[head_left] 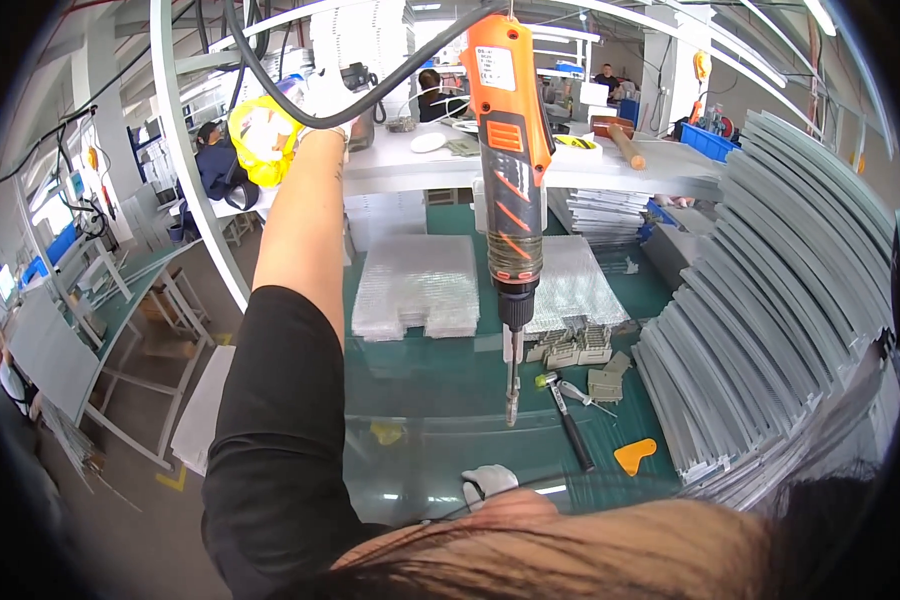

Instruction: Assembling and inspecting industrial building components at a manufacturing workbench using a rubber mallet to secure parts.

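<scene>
My left arm, in a black sleeve, stretches up to the raised white shelf (400,178). At its end my left hand (324,98) looks covered in white, beside a yellow plastic bag (262,150). A black cable crosses in front, so its fingers and any hold cannot be made out. Low over the green tabletop (420,385) is my right hand (490,481) in a whitish glove, partly hidden by my bare forearm and strands of hair. Its fingers do not show clearly. An orange and black electric screwdriver (511,150) hangs bit-down between me and the table.
Behind the screwdriver lie stacked clear-wrapped sheets (417,285). A hammer (570,425), a white-handled screwdriver (582,395), an orange scraper (635,456) and grey-green plastic parts (578,347) rest to the right. A tall stack of grey panels (770,300) stands at the right edge. Other people sit farther back.
</scene>
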### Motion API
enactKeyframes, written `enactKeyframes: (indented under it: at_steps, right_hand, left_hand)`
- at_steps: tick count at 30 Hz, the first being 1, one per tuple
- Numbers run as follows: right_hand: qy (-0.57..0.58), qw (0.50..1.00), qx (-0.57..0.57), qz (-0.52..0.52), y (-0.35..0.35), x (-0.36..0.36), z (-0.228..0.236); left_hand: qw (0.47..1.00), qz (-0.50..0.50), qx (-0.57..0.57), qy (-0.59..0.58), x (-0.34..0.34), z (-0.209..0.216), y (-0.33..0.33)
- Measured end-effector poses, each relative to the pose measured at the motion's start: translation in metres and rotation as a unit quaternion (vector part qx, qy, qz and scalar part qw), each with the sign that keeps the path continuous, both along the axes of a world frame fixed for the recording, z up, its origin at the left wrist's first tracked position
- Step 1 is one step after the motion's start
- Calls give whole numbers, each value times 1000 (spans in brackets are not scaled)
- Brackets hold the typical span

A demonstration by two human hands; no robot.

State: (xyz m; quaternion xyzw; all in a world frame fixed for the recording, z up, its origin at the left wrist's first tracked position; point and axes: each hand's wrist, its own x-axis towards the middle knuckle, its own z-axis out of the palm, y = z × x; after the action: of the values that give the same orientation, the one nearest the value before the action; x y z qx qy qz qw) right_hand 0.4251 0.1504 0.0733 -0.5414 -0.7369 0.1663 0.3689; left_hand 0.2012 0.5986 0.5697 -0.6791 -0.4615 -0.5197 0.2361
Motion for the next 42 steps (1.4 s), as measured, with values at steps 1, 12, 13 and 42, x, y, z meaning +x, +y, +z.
enactKeyframes:
  at_steps: [1, 12, 13, 42]
  right_hand:
    - [1, 1000, 6, 1, 1, -3, 3]
    - [27, 999, 31, -25, -5, -2, 27]
    - [28, 998, 27, -42, -6, 3, 26]
    - [2, 997, 70, -34, -14, -7, 33]
  left_hand:
    - [999, 0, -37, 4, -17, 9, 3]
    - [992, -34, -16, 118, -1, -11, -71]
    - [988, -62, -20, 143, 18, -21, -104]
    - [756, 241, -606, 57, -293, -360, -399]
